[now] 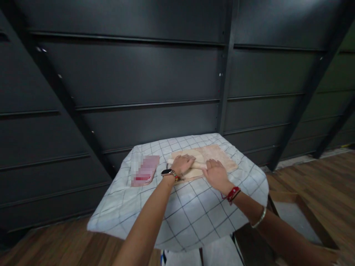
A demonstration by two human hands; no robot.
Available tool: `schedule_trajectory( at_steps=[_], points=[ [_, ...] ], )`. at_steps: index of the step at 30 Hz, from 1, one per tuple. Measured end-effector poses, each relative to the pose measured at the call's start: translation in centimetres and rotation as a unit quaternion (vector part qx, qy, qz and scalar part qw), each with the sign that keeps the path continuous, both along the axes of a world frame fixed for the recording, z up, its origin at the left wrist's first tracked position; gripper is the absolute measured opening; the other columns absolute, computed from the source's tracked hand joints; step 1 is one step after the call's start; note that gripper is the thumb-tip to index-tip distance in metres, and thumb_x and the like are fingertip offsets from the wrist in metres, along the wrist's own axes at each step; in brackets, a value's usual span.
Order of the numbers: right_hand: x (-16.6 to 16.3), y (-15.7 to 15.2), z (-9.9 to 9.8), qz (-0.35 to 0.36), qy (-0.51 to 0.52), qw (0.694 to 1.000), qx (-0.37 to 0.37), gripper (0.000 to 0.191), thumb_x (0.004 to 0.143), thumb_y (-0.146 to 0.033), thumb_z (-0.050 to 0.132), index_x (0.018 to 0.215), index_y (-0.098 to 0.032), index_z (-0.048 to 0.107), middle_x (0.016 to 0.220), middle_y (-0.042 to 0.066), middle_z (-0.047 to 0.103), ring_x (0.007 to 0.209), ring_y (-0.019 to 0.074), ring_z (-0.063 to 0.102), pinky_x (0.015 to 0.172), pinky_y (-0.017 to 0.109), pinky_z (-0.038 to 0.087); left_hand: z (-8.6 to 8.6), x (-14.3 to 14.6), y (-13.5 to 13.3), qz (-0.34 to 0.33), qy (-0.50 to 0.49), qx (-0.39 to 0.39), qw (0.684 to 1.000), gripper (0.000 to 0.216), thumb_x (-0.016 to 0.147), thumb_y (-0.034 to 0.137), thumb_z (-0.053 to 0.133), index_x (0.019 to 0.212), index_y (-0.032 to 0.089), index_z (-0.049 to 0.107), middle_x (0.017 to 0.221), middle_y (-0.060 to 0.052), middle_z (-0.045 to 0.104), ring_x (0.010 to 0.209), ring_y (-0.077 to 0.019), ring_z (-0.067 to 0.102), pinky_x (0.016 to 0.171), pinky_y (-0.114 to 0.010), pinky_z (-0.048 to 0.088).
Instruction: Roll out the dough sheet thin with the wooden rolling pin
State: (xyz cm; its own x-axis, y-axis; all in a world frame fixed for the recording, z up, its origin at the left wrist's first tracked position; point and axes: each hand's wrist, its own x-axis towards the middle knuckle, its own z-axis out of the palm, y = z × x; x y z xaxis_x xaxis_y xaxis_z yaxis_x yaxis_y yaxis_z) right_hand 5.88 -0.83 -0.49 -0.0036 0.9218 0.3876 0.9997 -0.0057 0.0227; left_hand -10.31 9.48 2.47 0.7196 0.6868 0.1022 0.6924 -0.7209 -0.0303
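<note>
A pale rolling pin [199, 165] lies across a round, flat sheet of dough [195, 173]. Under the dough is a light wooden board [217, 153]. My left hand [183, 164] rests on the pin's left part, its fingers stretched out and pointing right. On the pin's right end lies my right hand [216, 173], palm down, fingers extended away from me. Both hands press flat rather than wrap round the pin. Parts of the pin are hidden beneath them.
A pink, blurred-out flat object [146, 168] lies left of the board on the checked tablecloth [194, 207]. Dark metal panels [149, 74] rise behind the table. An open cardboard box [302, 218] stands on the wooden floor at right.
</note>
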Motion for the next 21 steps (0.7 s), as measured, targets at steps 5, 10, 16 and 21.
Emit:
schedule_trajectory(
  at_steps=[5,10,16,21],
  points=[
    [0.5,1.2,0.2,0.002,0.006,1.0,-0.023,0.047,0.099,-0.037,0.029,0.116,-0.007,0.06,0.122,0.02,0.061,0.119,0.0296,0.051,0.106,0.05,0.024,0.3,0.4,-0.1,0.031,0.009,0.002,0.999,0.04,0.1,0.026,0.023,0.117,0.022,0.059,0.124,-0.007,0.063,0.116,-0.0205,0.056,0.093,-0.034,0.042],
    [2.3,5.3,0.7,0.005,0.01,0.999,-0.043,0.052,0.1,-0.039,0.019,0.118,-0.012,0.06,0.127,0.017,0.06,0.129,0.0304,0.041,0.106,0.062,0.017,0.4,2.1,1.3,0.117,-0.001,-0.012,0.993,0.049,0.1,0.032,0.018,0.113,0.016,0.062,0.112,-0.012,0.068,0.104,-0.024,0.063,0.085,-0.035,0.046],
    [4.0,11.1,1.5,0.04,0.009,0.995,-0.09,0.052,0.101,-0.038,0.015,0.116,-0.02,0.062,0.129,0.011,0.06,0.124,0.0311,0.045,0.1,0.069,0.022,-0.3,3.0,5.6,0.135,-0.005,-0.023,0.991,0.046,0.099,0.03,0.018,0.114,0.014,0.059,0.118,-0.013,0.065,0.109,-0.025,0.061,0.083,-0.033,0.047],
    [4.5,15.2,2.6,0.062,0.027,0.988,-0.137,0.05,0.101,-0.034,0.015,0.115,-0.019,0.061,0.132,0.011,0.057,0.124,0.0302,0.044,0.099,0.069,0.027,-0.4,3.1,7.8,0.145,0.01,-0.011,0.989,0.035,0.098,0.02,0.026,0.116,0.011,0.054,0.114,-0.017,0.065,0.107,-0.0255,0.062,0.085,-0.033,0.046]
  ],
)
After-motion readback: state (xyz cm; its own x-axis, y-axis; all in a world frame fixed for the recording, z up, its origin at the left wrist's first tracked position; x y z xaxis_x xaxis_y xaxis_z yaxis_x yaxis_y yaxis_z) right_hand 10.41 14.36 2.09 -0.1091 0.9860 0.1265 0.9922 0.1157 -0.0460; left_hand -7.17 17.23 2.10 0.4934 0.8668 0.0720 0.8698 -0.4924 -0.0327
